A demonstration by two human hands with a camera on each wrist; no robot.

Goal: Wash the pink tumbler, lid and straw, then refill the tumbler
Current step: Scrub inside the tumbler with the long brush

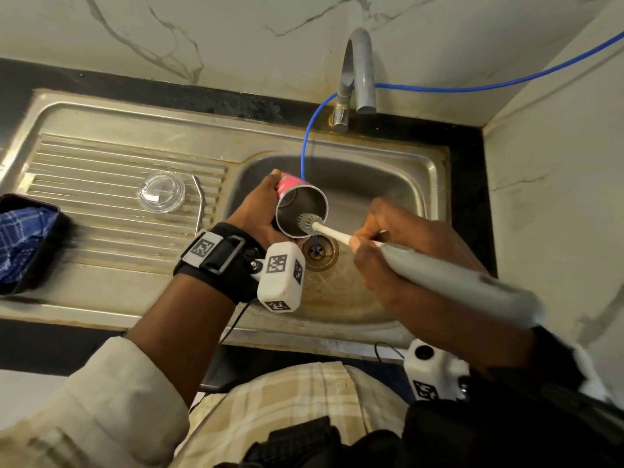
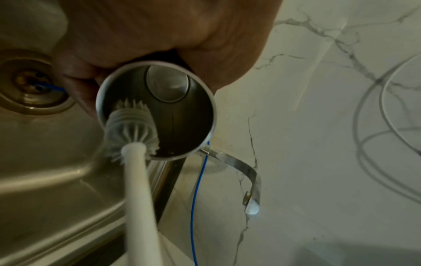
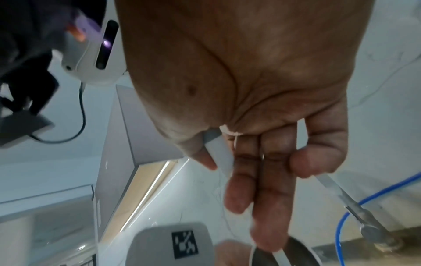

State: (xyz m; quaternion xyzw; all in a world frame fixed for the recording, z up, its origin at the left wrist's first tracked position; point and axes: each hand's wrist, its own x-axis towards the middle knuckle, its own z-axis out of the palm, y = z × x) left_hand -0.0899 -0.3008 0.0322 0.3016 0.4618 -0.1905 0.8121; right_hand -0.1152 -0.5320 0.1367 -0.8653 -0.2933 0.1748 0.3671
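Gripping noted: pink steel-lined tumbler [image 1: 301, 207] clasped by left hand [image 1: 257, 214], tilted over steel sink basin [image 1: 388, 184], mouth turned to right. White long-handled bottle brush [image 1: 332, 233] pinched by right hand [image 1: 405, 261], bristle head at tumbler mouth. Clear round plastic lid [image 1: 161, 192] and bent metal straw [image 1: 199, 204] laid on ribbed drainboard [image 1: 84, 197], just beside each other.

White marble-pattern wall [image 1: 202, 25] with grey veining behind and to the right of a black countertop [image 1: 20, 76]. Stainless steel sink [image 1: 435, 184] inset, ribbed drainboard [image 1: 101, 184] at left, brownish staining around the drain [image 1: 319, 251]. Grey curved tap [image 1: 361, 69] at the rear; thin blue tube [image 1: 472, 86] crosses the wall into the basin.
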